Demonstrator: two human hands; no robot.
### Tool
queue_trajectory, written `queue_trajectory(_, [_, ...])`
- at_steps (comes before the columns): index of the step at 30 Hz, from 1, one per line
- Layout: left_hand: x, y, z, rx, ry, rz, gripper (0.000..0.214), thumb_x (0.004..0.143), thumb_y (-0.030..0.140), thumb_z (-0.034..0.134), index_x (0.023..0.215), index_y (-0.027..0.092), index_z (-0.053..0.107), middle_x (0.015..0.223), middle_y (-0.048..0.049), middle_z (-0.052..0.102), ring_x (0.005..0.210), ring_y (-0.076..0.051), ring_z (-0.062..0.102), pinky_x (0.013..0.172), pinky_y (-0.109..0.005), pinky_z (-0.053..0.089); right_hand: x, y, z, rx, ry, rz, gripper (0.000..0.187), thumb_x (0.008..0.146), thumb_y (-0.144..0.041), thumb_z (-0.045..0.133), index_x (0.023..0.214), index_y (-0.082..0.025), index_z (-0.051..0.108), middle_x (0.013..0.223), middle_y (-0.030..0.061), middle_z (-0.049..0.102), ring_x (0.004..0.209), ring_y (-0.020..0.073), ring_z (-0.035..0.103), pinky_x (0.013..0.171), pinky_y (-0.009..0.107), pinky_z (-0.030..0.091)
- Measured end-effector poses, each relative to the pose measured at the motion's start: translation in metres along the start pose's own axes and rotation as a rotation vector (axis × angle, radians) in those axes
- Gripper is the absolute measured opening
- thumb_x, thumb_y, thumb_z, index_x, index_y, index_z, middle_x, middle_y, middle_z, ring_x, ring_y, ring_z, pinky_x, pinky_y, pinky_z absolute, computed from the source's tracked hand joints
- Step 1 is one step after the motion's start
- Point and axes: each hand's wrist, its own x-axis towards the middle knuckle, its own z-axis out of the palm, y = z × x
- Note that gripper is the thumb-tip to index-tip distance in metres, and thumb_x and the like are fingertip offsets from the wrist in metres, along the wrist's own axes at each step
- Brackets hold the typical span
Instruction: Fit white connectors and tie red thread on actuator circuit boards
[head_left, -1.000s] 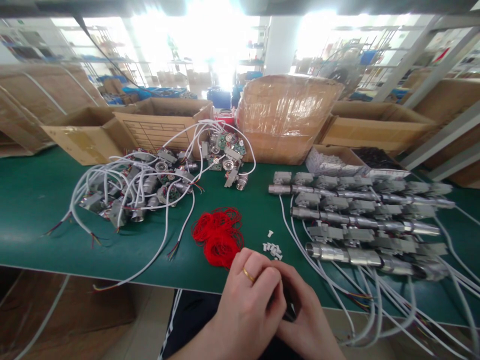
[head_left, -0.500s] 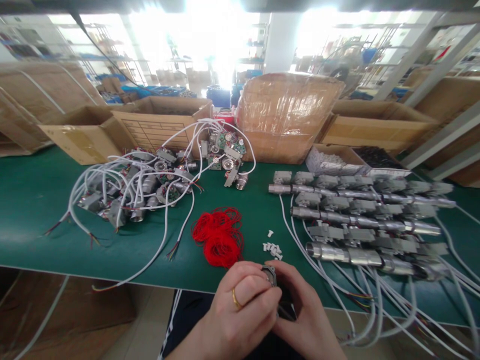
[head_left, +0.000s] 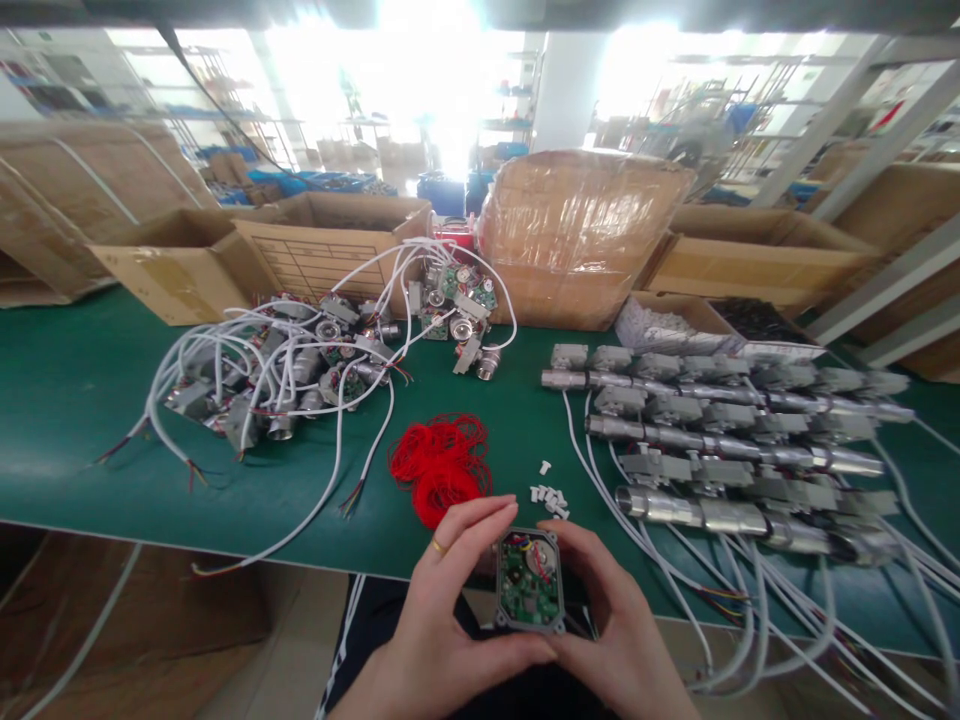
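Note:
A small grey actuator housing (head_left: 529, 582) is held over the table's front edge, its open face toward me. A green circuit board with coloured wires and a round silver part shows inside. My left hand (head_left: 457, 610), with a ring on one finger, grips its left side, thumb along the lower edge and fingers by the upper left corner. My right hand (head_left: 611, 620) is wrapped around the right side, its thumb near the lower right corner. Just beyond the hands lie a tangle of red rubber rings (head_left: 444, 470) and several small white plastic pieces (head_left: 550, 498).
Several finished-looking metal valves with grey housings (head_left: 697, 508) lie in rows at right, cables hanging over the edge. A heap of cabled units (head_left: 300, 370) lies at left. Cardboard boxes (head_left: 585, 240) line the back of the green table (head_left: 67, 420).
My left hand has opened from a closed pose over the housing and shifted to its left side, uncovering the circuit board. The right hand keeps its hold.

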Motion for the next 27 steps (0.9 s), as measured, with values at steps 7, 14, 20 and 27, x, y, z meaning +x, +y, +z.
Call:
queue_trajectory(7, [-0.005, -0.014, 0.007, -0.016, -0.038, 0.121, 0.047, 0.098, 0.044, 0.067, 0.138, 0.023, 0.055, 0.128, -0.0127, 0.066, 0.123, -0.023, 0.063, 0.106, -0.036, 0.055, 0.0, 0.002, 0.001, 0.019, 0.009, -0.027, 0.06, 0.066, -0.005, 0.074, 0.121, -0.027, 0.068, 0.12, 0.0062, 0.074, 0.111, 0.0245, 0.072, 0.094, 0.031, 0.06])
queue_trajectory(14, [-0.008, -0.017, 0.009, -0.048, 0.023, 0.168, 0.043, 0.095, 0.042, 0.071, 0.132, 0.022, 0.06, 0.127, -0.0156, 0.068, 0.12, -0.027, 0.067, 0.1, -0.043, 0.06, -0.002, 0.001, 0.001, 0.033, 0.005, -0.01, 0.056, 0.067, -0.008, 0.075, 0.119, -0.026, 0.067, 0.116, 0.0073, 0.075, 0.108, 0.025, 0.074, 0.092, 0.031, 0.062])
queue_trajectory(20, [-0.015, -0.014, 0.011, -0.042, 0.044, 0.169, 0.043, 0.094, 0.036, 0.074, 0.132, 0.022, 0.059, 0.13, -0.0176, 0.066, 0.123, -0.029, 0.066, 0.101, -0.044, 0.06, -0.009, 0.02, 0.001, -0.013, 0.012, -0.048, 0.059, 0.073, -0.012, 0.074, 0.129, -0.028, 0.062, 0.125, 0.0072, 0.07, 0.116, 0.025, 0.07, 0.098, 0.032, 0.059])
queue_trajectory(27, [-0.013, -0.011, 0.007, -0.041, -0.042, 0.036, 0.053, 0.09, 0.041, 0.077, 0.137, 0.026, 0.057, 0.137, -0.015, 0.062, 0.124, -0.026, 0.065, 0.103, -0.036, 0.059, -0.004, 0.003, -0.023, -0.167, -0.187, -0.01, 0.062, 0.081, -0.008, 0.067, 0.138, -0.031, 0.059, 0.134, 0.0079, 0.068, 0.127, 0.0253, 0.064, 0.108, 0.039, 0.054])
